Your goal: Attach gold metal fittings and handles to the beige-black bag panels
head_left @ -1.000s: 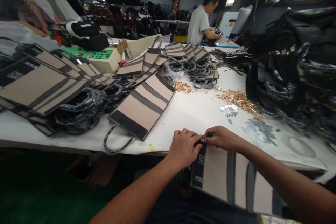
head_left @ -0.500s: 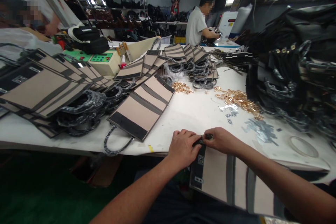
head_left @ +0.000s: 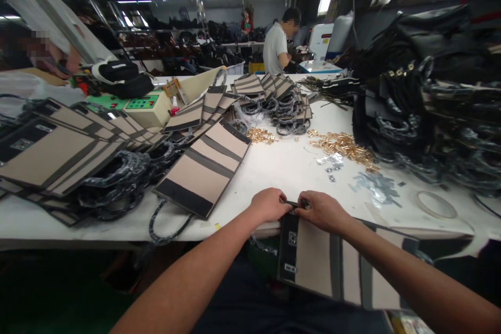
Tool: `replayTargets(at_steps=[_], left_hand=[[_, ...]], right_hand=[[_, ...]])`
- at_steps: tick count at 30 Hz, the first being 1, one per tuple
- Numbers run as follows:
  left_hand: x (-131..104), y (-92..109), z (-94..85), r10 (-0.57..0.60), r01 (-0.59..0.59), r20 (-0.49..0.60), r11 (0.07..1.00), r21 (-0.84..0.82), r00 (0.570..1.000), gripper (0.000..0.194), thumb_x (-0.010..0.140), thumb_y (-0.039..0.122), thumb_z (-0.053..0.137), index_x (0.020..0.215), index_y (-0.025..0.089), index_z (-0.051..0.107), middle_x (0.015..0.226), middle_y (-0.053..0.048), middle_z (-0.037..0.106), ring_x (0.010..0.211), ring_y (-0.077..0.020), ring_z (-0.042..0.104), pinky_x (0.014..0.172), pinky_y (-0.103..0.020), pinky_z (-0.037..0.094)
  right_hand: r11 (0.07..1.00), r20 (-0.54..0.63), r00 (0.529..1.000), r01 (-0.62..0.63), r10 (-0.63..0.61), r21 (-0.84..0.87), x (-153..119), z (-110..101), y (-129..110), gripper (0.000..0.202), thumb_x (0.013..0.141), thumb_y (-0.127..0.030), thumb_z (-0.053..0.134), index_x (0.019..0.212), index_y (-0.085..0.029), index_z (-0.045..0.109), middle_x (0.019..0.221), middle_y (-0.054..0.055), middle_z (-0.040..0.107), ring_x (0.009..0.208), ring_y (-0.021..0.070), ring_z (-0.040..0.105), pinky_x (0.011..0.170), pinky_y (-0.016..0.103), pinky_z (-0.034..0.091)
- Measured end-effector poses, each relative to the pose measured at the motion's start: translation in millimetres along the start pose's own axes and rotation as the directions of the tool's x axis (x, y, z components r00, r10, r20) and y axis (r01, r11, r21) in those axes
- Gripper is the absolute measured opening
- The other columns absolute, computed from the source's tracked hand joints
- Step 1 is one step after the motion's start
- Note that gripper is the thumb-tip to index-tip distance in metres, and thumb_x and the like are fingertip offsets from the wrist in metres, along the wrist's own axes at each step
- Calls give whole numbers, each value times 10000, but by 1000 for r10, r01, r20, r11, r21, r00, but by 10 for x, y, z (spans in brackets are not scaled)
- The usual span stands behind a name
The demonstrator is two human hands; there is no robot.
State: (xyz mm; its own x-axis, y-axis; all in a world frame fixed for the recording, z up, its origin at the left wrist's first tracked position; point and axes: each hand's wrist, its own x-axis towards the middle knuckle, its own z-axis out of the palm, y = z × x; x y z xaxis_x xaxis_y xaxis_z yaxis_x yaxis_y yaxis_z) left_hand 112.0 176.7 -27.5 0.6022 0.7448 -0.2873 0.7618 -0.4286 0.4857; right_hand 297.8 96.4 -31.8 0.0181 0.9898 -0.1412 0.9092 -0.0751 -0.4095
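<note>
A beige panel with dark stripes (head_left: 313, 261) lies at the table's front edge, partly over my lap. My left hand (head_left: 271, 204) pinches the panel's upper left corner, on its black border. Right beside it, my right hand (head_left: 321, 211) is closed at the same border, fingertips around a small dark piece too hidden to name. Two metal plates show on the black border below my hands. Another striped panel (head_left: 203, 167) with a plastic-wrapped handle lies on the table to the left.
Stacked panels (head_left: 58, 156) cover the left side. Gold metal pieces (head_left: 344, 147), silver plates (head_left: 378, 188) and a tape ring (head_left: 436, 204) lie on the white table (head_left: 270, 167). Black bags (head_left: 395, 109) are heaped right. A person (head_left: 276, 47) stands at the back.
The view has shifted slightly. My left hand's fingers have drawn together at the panel's corner, where they were more spread over it. The person behind has pulled their arm in.
</note>
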Motion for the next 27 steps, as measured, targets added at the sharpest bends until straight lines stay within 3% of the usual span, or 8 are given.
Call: replayTargets(at_steps=[3, 9, 11, 13, 16, 19, 22, 27], left_hand=[[50, 77, -87, 4, -8, 70, 998, 60, 998, 252, 872, 466, 688, 932, 251, 805, 979, -49, 811, 937, -266, 749, 763, -311, 532], [38, 190, -109, -16, 6, 98, 995, 104, 995, 279, 919, 437, 651, 1064, 235, 776, 1134, -80, 791, 1053, -284, 729, 847, -331, 539], [52, 185, -91, -40, 32, 98, 996, 85, 994, 290, 925, 435, 650, 1086, 224, 768, 1151, -90, 785, 1061, -290, 723, 857, -339, 540], [85, 169, -75, -66, 62, 109, 997, 46, 992, 284, 911, 434, 676, 1066, 215, 766, 1116, -91, 787, 1023, -283, 727, 837, -333, 544], [157, 147, -62, -106, 115, 164, 992, -46, 981, 227, 875, 390, 716, 989, 199, 764, 941, -63, 786, 817, -224, 728, 709, -288, 547], [227, 140, -59, -139, 173, 239, 976, -129, 961, 179, 859, 326, 721, 950, 176, 754, 714, -18, 714, 557, -164, 636, 548, -258, 510], [269, 139, -64, -143, 199, 288, 965, -173, 947, 142, 849, 296, 726, 881, 159, 747, 568, 20, 606, 454, -141, 554, 486, -250, 476], [287, 119, -72, -117, 181, 309, 966, -187, 944, 137, 848, 294, 715, 801, 167, 740, 534, 31, 572, 456, -139, 561, 472, -233, 432]], right_hand=[[1000, -8, 1000, -15, 16, 25, -5, 7, 10, 98, 855, -338, 702, 874, -243, 716, 876, 35, 736, 802, 228, 633, 666, 304, 333], [995, 3, 1000, -23, 23, 101, 31, -34, 44, 65, 828, -308, 732, 828, -244, 727, 830, 15, 736, 776, 210, 640, 658, 295, 352], [980, -16, 1000, 1, 2, 201, -11, -109, 42, 85, 837, -317, 748, 813, -238, 728, 784, 3, 721, 747, 196, 634, 664, 291, 382], [914, -118, 993, 43, 5, 404, -96, -199, 25, 197, 868, -381, 763, 766, -225, 699, 698, -10, 673, 680, 179, 606, 644, 288, 402], [619, -352, 928, 206, 122, 758, -228, -290, -30, 368, 933, -478, 732, 698, -220, 618, 601, -29, 584, 547, 151, 528, 550, 285, 396], [206, -494, 831, 453, 255, 867, -239, -258, -100, 393, 954, -439, 718, 668, -221, 558, 601, -43, 528, 501, 132, 496, 509, 280, 402], [-50, -472, 794, 529, 383, 847, -124, -130, -132, 401, 914, -406, 743, 646, -216, 514, 600, -61, 459, 479, 108, 458, 483, 264, 391], [-245, -303, 785, 492, 541, 836, 36, 78, -47, 442, 840, -386, 762, 618, -211, 422, 573, -81, 388, 440, 75, 376, 433, 232, 344]])
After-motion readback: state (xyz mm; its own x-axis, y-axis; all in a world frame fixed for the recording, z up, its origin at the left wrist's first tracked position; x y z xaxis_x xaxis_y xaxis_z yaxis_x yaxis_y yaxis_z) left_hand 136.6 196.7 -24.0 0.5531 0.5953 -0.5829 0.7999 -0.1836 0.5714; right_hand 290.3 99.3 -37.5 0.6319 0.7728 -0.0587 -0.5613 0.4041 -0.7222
